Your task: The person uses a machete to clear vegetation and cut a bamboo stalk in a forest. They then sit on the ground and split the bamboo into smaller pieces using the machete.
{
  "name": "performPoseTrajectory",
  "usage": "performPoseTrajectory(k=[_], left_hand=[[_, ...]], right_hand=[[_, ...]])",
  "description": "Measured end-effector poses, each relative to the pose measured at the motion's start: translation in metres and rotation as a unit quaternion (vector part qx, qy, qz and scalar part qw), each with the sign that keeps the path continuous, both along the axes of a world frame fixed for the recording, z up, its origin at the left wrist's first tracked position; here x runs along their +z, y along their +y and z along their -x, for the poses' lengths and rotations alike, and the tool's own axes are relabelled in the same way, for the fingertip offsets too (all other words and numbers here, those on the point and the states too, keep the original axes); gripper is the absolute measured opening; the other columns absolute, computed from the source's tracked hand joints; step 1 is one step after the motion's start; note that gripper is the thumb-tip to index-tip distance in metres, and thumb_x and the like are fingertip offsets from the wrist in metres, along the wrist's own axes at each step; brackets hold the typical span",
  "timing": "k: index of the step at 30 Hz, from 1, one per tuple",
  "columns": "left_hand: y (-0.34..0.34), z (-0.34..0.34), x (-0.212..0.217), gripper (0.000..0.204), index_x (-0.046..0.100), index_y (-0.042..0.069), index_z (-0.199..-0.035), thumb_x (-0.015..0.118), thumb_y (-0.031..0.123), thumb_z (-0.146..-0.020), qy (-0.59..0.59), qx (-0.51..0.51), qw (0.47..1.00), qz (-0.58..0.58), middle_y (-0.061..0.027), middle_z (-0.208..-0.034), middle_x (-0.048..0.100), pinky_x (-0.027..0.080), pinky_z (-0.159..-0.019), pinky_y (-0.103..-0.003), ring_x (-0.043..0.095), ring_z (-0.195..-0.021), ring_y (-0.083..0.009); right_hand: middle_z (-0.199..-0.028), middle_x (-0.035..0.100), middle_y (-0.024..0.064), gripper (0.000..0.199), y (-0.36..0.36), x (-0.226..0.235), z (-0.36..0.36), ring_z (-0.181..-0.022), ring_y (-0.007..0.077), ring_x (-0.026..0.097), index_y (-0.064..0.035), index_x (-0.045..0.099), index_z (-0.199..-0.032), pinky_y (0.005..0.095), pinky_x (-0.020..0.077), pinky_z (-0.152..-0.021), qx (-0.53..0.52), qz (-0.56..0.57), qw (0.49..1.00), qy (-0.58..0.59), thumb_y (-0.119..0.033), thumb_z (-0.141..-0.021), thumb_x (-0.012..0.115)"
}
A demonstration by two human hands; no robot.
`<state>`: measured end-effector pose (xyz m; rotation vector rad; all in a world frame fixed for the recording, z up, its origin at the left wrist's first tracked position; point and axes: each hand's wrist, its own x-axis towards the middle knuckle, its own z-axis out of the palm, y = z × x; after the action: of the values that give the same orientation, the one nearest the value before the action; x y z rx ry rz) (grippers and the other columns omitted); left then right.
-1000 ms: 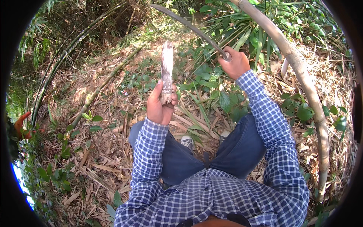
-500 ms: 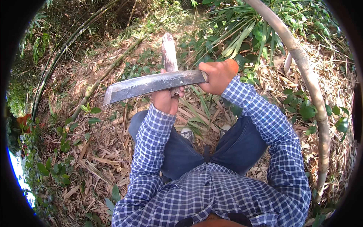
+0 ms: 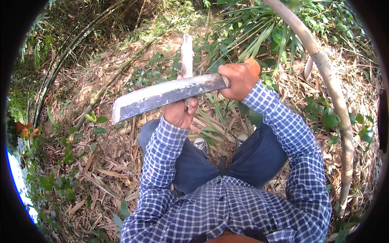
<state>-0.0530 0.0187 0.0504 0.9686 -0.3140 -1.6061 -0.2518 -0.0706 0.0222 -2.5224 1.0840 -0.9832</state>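
Observation:
My right hand [image 3: 240,80] is closed around the orange handle of a machete [image 3: 168,94]. Its broad, dark blade has a pale, scuffed upper band and points left, the squared tip lowest. Behind the blade, my left hand [image 3: 181,113] is wrapped round the near end of a short, pale piece of wood [image 3: 187,54], which stands up past the blade's upper edge. The blade crosses in front of the wood and hides its middle and part of my left fingers. Whether blade and wood touch, I cannot tell.
A long, curved pole [image 3: 330,73] arches down my right side. At left, a thin green-brown stem [image 3: 106,86] slants over dry leaf litter [image 3: 109,162]. Long green leaves [image 3: 259,42] hang at the far right. My shoes [image 3: 201,144] and bent knees are below my hands.
The machete has turned slightly, its tip lower and its handle end higher and further right. The wood has shifted a little right and stands more upright, with my left hand still around it.

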Motion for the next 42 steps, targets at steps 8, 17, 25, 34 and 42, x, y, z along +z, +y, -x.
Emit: performPoseTrajectory(k=[8,17,25,34,42], left_hand=[[-0.009,-0.022,-0.010,0.031,0.048,0.003,-0.110,0.041,0.033,-0.102,0.048,-0.042,0.998,-0.008,-0.0057,-0.079,0.053,0.038,-0.037,-0.018,0.049,-0.055,-0.0098],[-0.009,-0.037,-0.040,0.031,0.047,0.001,-0.113,0.035,0.027,-0.104,0.053,-0.068,0.996,0.030,-0.0018,-0.072,0.049,0.037,-0.029,-0.017,0.045,-0.043,-0.0048],[-0.016,-0.045,-0.038,0.039,0.052,-0.001,-0.104,0.042,0.036,-0.102,-0.013,-0.092,0.995,0.041,-0.0040,-0.074,0.054,0.038,-0.030,-0.018,0.045,-0.044,-0.0072],[-0.010,0.012,-0.004,0.044,0.046,0.004,-0.130,0.048,0.035,-0.099,-0.217,0.055,0.975,-0.006,-0.0069,-0.101,0.059,0.054,-0.069,-0.025,0.063,-0.087,-0.0151],[-0.020,-0.014,-0.021,0.036,0.050,0.003,-0.123,0.044,0.030,-0.100,-0.171,0.071,0.977,0.105,-0.0126,-0.108,0.061,0.054,-0.069,-0.032,0.063,-0.088,-0.0230]], right_hand=[[-0.058,0.060,0.0080,0.018,0.004,0.011,-0.013,-0.051,0.0286,0.061,-0.0102,0.058,-0.072,0.0419,0.0482,-0.048,-0.023,-0.002,0.999,0.024,-0.024,-0.070,0.070],[-0.061,0.061,0.0110,0.022,-0.024,-0.004,0.016,-0.056,0.0304,0.063,-0.0082,0.061,-0.077,0.0444,0.0503,-0.053,-0.113,-0.083,0.990,0.034,-0.027,-0.066,0.065],[-0.060,0.061,0.0107,0.026,-0.027,-0.002,0.030,-0.056,0.0322,0.062,-0.0074,0.059,-0.070,0.0468,0.0495,-0.055,-0.234,-0.163,0.958,0.026,-0.032,-0.069,0.065],[-0.058,0.060,0.0111,0.020,0.015,-0.006,0.001,-0.055,0.0322,0.061,-0.0068,0.057,-0.067,0.0460,0.0455,-0.051,-0.103,-0.026,0.992,-0.063,-0.025,-0.067,0.066],[-0.067,0.061,0.0120,0.022,0.014,0.009,-0.009,-0.065,0.0326,0.064,-0.0066,0.057,-0.076,0.0454,0.0488,-0.058,0.006,-0.094,0.994,-0.051,-0.023,-0.066,0.069]])
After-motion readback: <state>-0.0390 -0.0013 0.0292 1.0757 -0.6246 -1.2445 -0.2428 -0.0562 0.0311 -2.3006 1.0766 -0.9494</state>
